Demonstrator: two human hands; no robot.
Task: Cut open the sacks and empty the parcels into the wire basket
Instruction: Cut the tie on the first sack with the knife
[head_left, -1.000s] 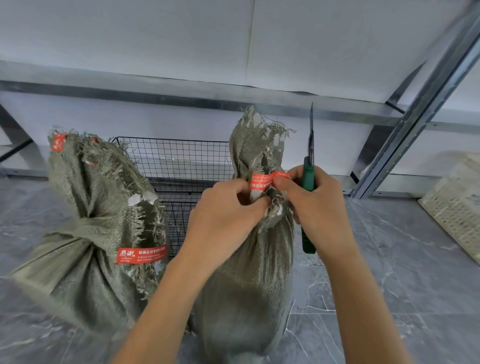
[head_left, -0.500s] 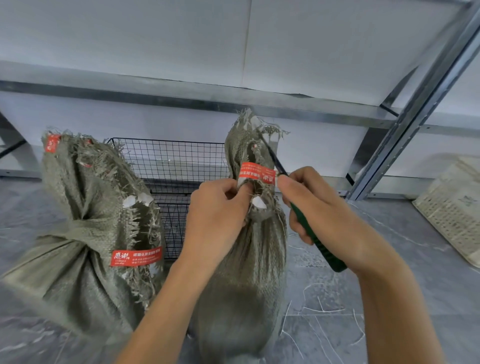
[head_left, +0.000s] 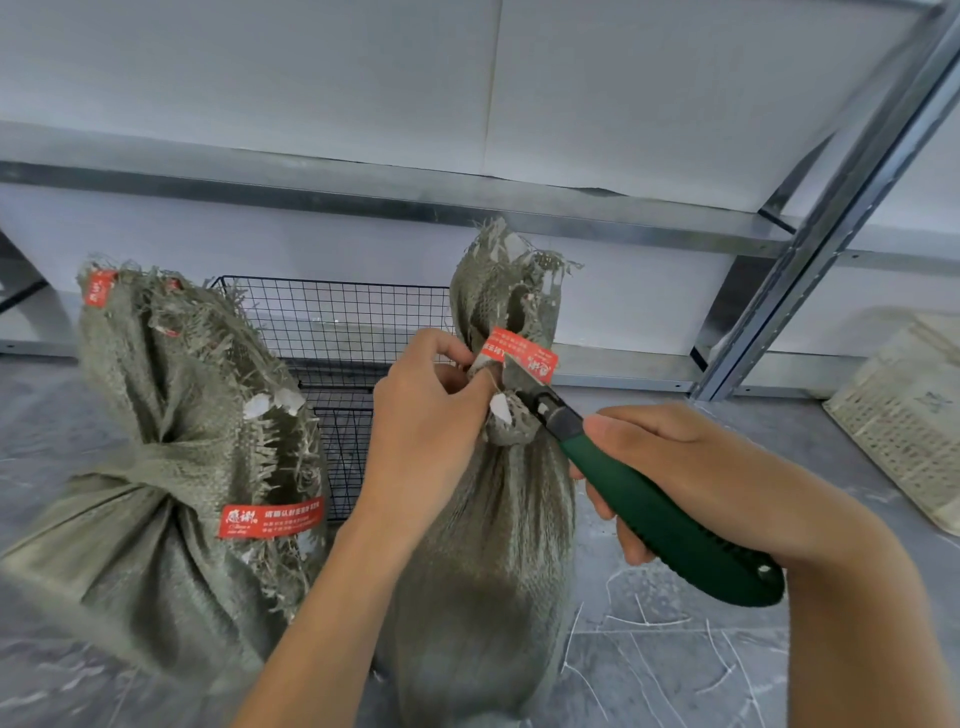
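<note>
A grey marbled floor (head_left: 675, 675) runs back to a white wall and a metal rack (head_left: 831, 218). On it, the sack (head_left: 483, 571) you are working on stands upright just in front of you.

Your left hand (head_left: 426, 410) pinches the sack's gathered neck right under the red tape (head_left: 519, 353). Your right hand (head_left: 691, 467) is wrapped round the green knife (head_left: 639, 499), whose blade lies against the tape's lower edge. Whether the edge has bitten in yet is hard to tell from here.

The main danger is that your left fingers (head_left: 452, 353) sit almost touching the blade. If the tape gives way suddenly, or the blade skids on the woven cloth, it could run into them. A deep cut could also slice the parcels, which are hidden inside. The frayed neck may also twist loose in your pinch.

The wire basket (head_left: 332, 322) waits on the far side, just behind both sacks. The second sack (head_left: 171, 467) is taped shut and leans on the left against the basket's near corner, so it crowds your tipping path. A pale crate (head_left: 904, 410) sits well apart on the right.
</note>
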